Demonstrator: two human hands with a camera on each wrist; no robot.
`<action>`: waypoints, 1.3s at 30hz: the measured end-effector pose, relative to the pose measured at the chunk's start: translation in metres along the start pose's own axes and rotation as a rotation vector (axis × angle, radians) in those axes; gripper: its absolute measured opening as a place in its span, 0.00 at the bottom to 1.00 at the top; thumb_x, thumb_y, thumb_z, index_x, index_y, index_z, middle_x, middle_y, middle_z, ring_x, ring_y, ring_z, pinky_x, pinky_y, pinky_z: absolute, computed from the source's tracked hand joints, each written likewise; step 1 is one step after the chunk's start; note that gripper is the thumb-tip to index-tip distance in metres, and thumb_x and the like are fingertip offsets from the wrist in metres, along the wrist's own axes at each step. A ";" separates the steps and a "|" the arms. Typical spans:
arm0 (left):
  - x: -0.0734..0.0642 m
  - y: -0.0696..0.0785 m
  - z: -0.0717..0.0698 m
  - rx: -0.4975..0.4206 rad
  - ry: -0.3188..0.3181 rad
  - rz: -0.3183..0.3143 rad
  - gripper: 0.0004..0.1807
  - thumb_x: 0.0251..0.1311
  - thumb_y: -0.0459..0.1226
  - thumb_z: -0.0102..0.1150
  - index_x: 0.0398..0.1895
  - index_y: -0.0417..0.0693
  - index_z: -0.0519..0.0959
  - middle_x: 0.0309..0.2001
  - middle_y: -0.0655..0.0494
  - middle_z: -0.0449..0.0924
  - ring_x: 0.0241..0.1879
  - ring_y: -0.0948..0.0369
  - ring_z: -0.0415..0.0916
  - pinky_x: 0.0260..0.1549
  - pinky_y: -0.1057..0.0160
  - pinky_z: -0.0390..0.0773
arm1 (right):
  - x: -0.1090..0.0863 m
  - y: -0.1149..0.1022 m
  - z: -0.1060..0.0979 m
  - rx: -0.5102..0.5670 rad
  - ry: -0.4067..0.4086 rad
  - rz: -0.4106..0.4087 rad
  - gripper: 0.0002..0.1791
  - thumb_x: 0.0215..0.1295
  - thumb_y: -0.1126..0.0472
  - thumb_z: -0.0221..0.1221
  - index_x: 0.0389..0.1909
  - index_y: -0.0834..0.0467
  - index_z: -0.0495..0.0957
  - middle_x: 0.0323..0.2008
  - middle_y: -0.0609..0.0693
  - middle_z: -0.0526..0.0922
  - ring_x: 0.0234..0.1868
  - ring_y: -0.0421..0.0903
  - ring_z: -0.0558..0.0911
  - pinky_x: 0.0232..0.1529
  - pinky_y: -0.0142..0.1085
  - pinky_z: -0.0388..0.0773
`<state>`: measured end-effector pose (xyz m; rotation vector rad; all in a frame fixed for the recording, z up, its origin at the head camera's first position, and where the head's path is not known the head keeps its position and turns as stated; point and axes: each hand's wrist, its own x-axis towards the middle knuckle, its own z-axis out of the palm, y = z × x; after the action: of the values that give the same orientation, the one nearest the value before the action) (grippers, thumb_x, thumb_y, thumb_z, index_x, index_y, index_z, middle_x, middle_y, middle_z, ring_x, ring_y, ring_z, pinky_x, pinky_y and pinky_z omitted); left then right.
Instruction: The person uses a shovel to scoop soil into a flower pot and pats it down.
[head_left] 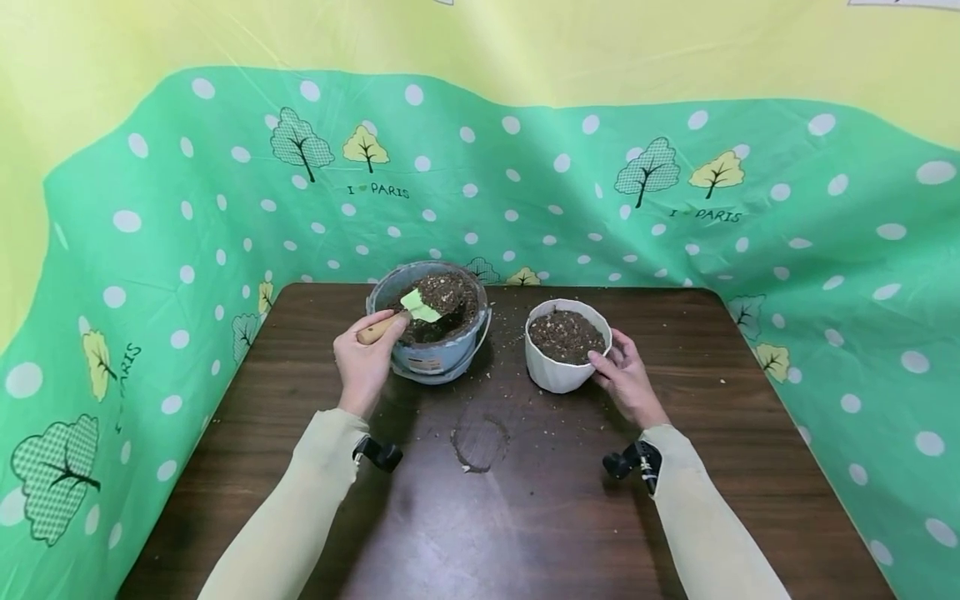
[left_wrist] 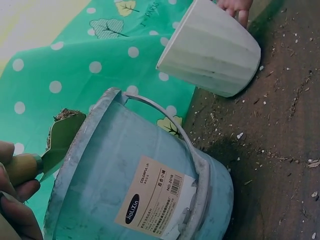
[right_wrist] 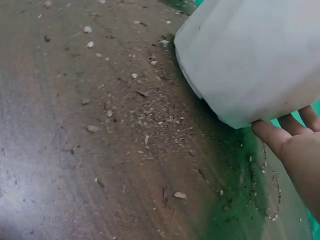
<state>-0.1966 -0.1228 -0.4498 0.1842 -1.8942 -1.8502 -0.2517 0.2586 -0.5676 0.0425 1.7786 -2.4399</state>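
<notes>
My left hand (head_left: 364,358) grips the wooden handle of a small hand trowel (head_left: 420,306). The green blade is over the soil inside a blue bucket (head_left: 438,363), and the left wrist view shows soil on the trowel blade (left_wrist: 65,135). My right hand (head_left: 628,379) holds the right side of a white ribbed flowerpot (head_left: 557,377), thumb near the rim. Dark soil (head_left: 566,336) fills most of that pot. In the right wrist view, fingertips touch the pot's wall (right_wrist: 250,65); the far fingers are partly hidden.
Soil crumbs and pale grains lie scattered on the dark wooden table (head_left: 675,333). A curved ring of soil (head_left: 480,468) marks the table in front. The bucket's wire handle (head_left: 483,329) hangs on its right side. A green dotted cloth (head_left: 510,192) stands behind.
</notes>
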 end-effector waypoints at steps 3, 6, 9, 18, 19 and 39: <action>0.001 0.001 0.001 -0.011 0.004 0.005 0.13 0.56 0.28 0.70 0.44 0.30 0.84 0.40 0.33 0.83 0.33 0.66 0.82 0.33 0.71 0.80 | 0.001 -0.005 -0.005 -0.014 -0.017 -0.001 0.36 0.76 0.62 0.52 0.78 0.57 0.45 0.76 0.60 0.48 0.71 0.49 0.59 0.69 0.53 0.56; 0.001 0.002 0.003 -0.027 0.012 0.008 0.13 0.55 0.27 0.70 0.44 0.28 0.84 0.40 0.32 0.83 0.33 0.65 0.82 0.33 0.71 0.80 | 0.004 -0.010 -0.008 -0.036 -0.051 -0.015 0.33 0.79 0.57 0.47 0.78 0.60 0.46 0.76 0.60 0.49 0.72 0.48 0.58 0.70 0.55 0.52; 0.001 0.003 0.003 -0.034 0.018 0.010 0.13 0.55 0.27 0.70 0.44 0.28 0.84 0.40 0.31 0.83 0.33 0.65 0.82 0.33 0.71 0.80 | 0.009 -0.015 -0.009 -0.097 -0.038 -0.026 0.32 0.79 0.55 0.46 0.77 0.63 0.51 0.72 0.57 0.60 0.67 0.43 0.66 0.66 0.47 0.64; 0.002 0.001 0.002 -0.012 0.031 -0.005 0.14 0.56 0.28 0.70 0.45 0.29 0.84 0.41 0.33 0.83 0.33 0.65 0.81 0.32 0.72 0.79 | 0.033 -0.021 0.009 -0.580 0.353 -0.326 0.18 0.70 0.58 0.61 0.48 0.71 0.82 0.36 0.50 0.86 0.33 0.36 0.79 0.33 0.25 0.74; 0.001 0.000 0.002 -0.012 0.033 -0.010 0.14 0.56 0.28 0.70 0.45 0.29 0.84 0.41 0.33 0.83 0.33 0.65 0.81 0.32 0.72 0.79 | 0.035 -0.021 0.012 -0.635 0.382 -0.360 0.17 0.69 0.59 0.63 0.46 0.70 0.84 0.37 0.53 0.87 0.34 0.39 0.80 0.33 0.26 0.74; 0.004 0.000 0.009 -0.022 0.028 0.033 0.15 0.55 0.27 0.70 0.45 0.26 0.83 0.40 0.33 0.82 0.31 0.67 0.80 0.32 0.72 0.79 | 0.009 -0.004 0.017 -0.679 0.086 -0.208 0.66 0.49 0.60 0.76 0.79 0.58 0.37 0.72 0.66 0.55 0.71 0.61 0.58 0.69 0.54 0.52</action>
<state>-0.2044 -0.1161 -0.4486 0.1696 -1.8460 -1.8368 -0.2607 0.2429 -0.5598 -0.1065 2.6617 -1.8298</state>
